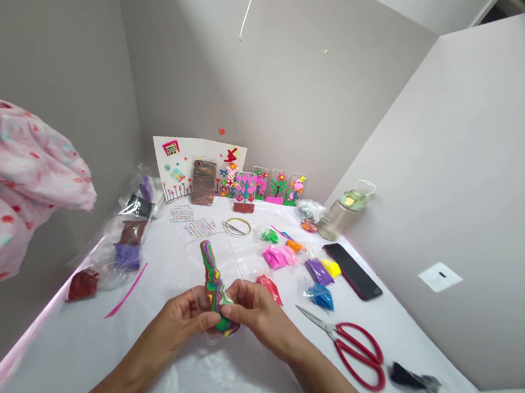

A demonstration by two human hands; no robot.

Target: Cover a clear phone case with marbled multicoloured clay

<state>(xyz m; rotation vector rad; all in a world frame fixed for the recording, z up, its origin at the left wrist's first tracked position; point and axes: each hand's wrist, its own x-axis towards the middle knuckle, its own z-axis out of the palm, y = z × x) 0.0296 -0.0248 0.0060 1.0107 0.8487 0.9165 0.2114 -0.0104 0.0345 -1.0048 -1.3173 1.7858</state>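
Note:
A long piece of multicoloured swirled clay (213, 277), on what looks like a clear sheet, is held upright between both hands. My left hand (188, 317) grips its left side, with the thumb across the lower part. From the right, my right hand (254, 310) pinches the lower part, its thumb near the left thumb. The fingers behind the piece are partly hidden. To the right of my right hand lies a bag of red clay (269, 288).
Red-handled scissors (359, 352), a black phone (353, 271) and a bottle (343, 213) stand or lie right. Bagged clay (127, 256) and a pink strip (127, 292) are left. Decorated panels (280, 185), sticker sheets (201, 227) and a ring (237, 226) are at the back.

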